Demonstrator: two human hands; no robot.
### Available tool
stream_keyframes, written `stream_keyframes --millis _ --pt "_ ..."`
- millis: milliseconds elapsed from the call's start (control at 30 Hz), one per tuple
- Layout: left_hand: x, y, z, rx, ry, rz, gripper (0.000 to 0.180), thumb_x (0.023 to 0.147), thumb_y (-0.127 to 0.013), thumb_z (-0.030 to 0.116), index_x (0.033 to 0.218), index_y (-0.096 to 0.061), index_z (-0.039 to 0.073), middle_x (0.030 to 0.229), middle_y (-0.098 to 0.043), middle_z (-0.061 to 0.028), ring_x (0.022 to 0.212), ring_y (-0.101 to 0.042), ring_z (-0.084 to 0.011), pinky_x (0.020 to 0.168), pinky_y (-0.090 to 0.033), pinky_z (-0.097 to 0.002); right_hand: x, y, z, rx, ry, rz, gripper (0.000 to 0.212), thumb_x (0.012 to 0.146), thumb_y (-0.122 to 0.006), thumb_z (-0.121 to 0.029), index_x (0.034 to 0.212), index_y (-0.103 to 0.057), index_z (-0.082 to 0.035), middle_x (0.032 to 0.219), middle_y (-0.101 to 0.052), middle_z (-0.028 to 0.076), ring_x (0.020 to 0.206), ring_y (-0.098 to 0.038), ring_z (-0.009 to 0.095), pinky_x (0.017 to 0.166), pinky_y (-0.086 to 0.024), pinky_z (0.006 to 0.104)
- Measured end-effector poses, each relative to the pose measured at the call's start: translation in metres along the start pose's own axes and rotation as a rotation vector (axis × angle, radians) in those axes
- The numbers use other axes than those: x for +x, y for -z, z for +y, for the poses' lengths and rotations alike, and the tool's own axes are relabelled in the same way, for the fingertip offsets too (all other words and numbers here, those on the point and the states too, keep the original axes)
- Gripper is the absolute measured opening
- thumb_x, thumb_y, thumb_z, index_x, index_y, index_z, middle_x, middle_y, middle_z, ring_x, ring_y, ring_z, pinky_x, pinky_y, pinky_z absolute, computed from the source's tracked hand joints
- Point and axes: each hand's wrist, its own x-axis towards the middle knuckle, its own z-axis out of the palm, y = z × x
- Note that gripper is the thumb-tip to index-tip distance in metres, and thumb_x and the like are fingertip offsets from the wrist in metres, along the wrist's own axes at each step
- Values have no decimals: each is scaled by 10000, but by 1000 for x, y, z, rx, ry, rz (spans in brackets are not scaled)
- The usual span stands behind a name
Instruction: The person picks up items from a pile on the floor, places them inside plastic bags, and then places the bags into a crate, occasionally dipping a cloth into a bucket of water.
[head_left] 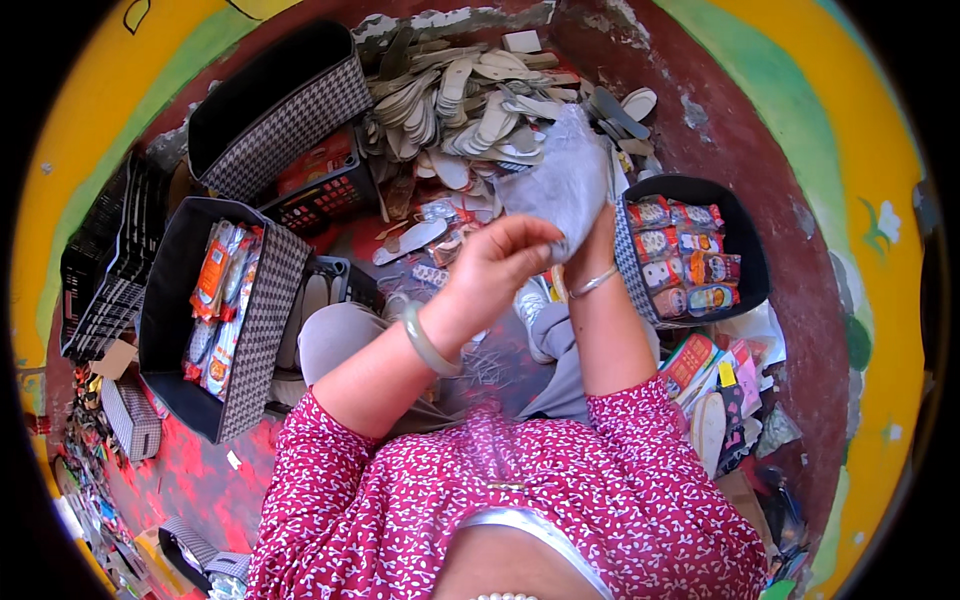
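A crinkled clear plastic bag (572, 172) with something greyish showing through it stands up in front of me, between my hands. At its lower edge my left hand (508, 258) is closed, thumb and fingers pinching the plastic. Behind the bag's lower right side my right hand (594, 248) grips it, its fingers mostly hidden by the plastic. What lies inside the bag cannot be made out. Close to my right wrist stands a black-lined houndstooth bin (752, 225) with several colourful wrapped packets (690, 255) in it.
Ahead lies a big heap of pale shoe insoles (470, 105). At left are a houndstooth bin (268, 335) of packets, another houndstooth bin (290, 130), a black plastic crate (325, 195) and stacked black crates (110, 260). Loose printed pieces (735, 385) lie at right, near a curved wall (800, 120).
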Motion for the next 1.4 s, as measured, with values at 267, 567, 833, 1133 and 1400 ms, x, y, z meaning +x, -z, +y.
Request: stream_keyframes --millis 267,567,833,1133,1400 --pt "10 -14 -12 493 -155 -60 227 893 -514 8 1111 -573 -16 954 -597 1 846 -512 -37 737 -422 -177 -8 13 -62 -185 151 -251 471 904 -400 -419 1120 -518 -17 1055 -598 130 927 -605 255 801 -511 396" --pt "148 30 -105 1492 33 -229 287 820 -562 255 975 -629 23 1015 -623 -172 936 -602 -298 867 -422 -431 2 70 -138 501 169 -311 407 885 -442 -339 1158 -506 -44 1131 -556 100 1047 -518 269 896 -402 429" --pt "205 -3 -273 1756 137 -172 672 766 -650 387 1291 -417 39 1366 -377 -199 1279 -347 -359 1001 -312 -501 10 126 -140 562 218 -645 456 947 -352 -293 1325 -370 -38 1340 -419 115 1242 -397 268 1063 -269 445" --pt "240 -9 -328 1751 166 -120 583 821 -544 221 1359 -350 105 1427 -307 -181 1312 -304 -358 1015 -289 -502 5 137 -133 572 153 -640 458 942 -368 -302 1325 -377 -50 1336 -427 114 1241 -402 263 1054 -290 434" --pt "256 62 -245 697 143 58 327 898 -488 197 1174 -523 25 991 -640 -154 870 -628 -290 791 -494 -359 10 120 -126 652 147 -659 460 938 -382 -309 1326 -383 -61 1332 -435 112 1240 -407 259 1046 -308 425"
